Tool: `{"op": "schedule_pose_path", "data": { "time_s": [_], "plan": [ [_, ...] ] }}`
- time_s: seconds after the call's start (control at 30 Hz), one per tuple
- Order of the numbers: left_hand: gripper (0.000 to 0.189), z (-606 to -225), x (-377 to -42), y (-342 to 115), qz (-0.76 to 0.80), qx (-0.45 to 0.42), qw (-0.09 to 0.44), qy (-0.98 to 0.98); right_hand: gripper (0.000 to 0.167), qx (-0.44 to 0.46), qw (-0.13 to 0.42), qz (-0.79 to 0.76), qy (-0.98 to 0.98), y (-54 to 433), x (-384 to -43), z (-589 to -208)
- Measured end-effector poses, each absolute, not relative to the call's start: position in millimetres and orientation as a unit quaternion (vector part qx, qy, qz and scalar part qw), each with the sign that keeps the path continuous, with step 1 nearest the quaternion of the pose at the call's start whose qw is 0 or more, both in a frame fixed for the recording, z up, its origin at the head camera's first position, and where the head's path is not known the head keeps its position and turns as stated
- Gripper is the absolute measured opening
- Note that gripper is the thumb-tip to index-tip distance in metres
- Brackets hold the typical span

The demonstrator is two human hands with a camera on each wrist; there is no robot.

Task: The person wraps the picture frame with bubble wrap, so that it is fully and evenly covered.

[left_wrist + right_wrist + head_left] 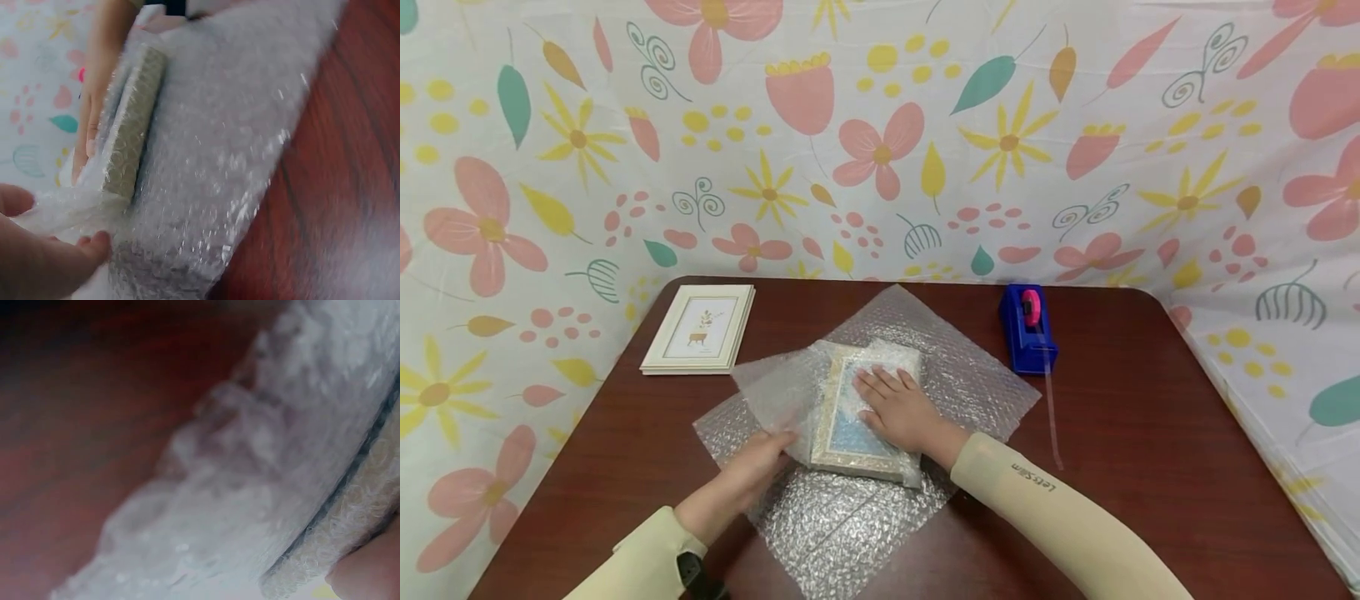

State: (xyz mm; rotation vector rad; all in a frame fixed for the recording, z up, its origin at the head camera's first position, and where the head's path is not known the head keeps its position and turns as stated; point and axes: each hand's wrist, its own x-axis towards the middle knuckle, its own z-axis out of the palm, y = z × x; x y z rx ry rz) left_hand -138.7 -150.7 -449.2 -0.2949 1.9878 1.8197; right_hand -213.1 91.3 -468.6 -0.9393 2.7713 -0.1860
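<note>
A picture frame [853, 442] with a cream border and blue picture lies at the table's middle, covered by clear bubble wrap [850, 525]. My right hand [901, 410] rests flat on top of it, fingers spread over the wrapped picture. Left of the frame, my left hand [758, 465] pinches the edge of a bubble wrap flap between thumb and fingers. In the left wrist view that flap runs from the left hand [50, 250] to the frame's wrapped side [134, 125]. The right wrist view shows the frame's wrapped edge [350, 512] beside a blurred fingertip.
Cream picture frames [658, 358], stacked, lie at the back left of the brown table [1150, 433]. At the back right stands a blue tape dispenser [1028, 346] with a pink core; a clear tape strip [1052, 417] trails from it toward the front. A flowered cloth [880, 225] hangs behind.
</note>
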Motion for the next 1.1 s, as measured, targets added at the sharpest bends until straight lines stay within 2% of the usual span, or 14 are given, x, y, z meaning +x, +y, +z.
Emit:
{"op": "schedule_pose_path", "data": {
  "time_s": [0.27,0.57,0.8,1.0,1.1],
  "plan": [
    [0.066,-441.4,-137.1,-137.5,0.598,-0.063,0.197,0.774,0.061,-0.319,0.103,-0.053,0.941,87.6,-215.7,-468.2],
    [0.061,-446.8,-137.9,-122.2,0.580,-0.008,0.191,0.792,0.060,-0.313,0.095,-0.050,0.944,84.7,-217.4,-470.5],
    [0.058,-451.4,-139.1,-113.9,0.545,0.054,0.209,0.810,0.060,-0.311,0.091,-0.039,0.945,85.1,-217.6,-472.6],
    [0.059,-460.5,-141.8,-96.4,0.419,0.143,0.190,0.876,0.060,-0.324,0.064,-0.030,0.943,91.0,-216.1,-473.6],
    [0.064,-466.8,-140.6,-89.6,0.335,0.169,0.178,0.910,0.066,-0.351,0.053,-0.029,0.934,93.0,-217.0,-473.5]
  ]
}}
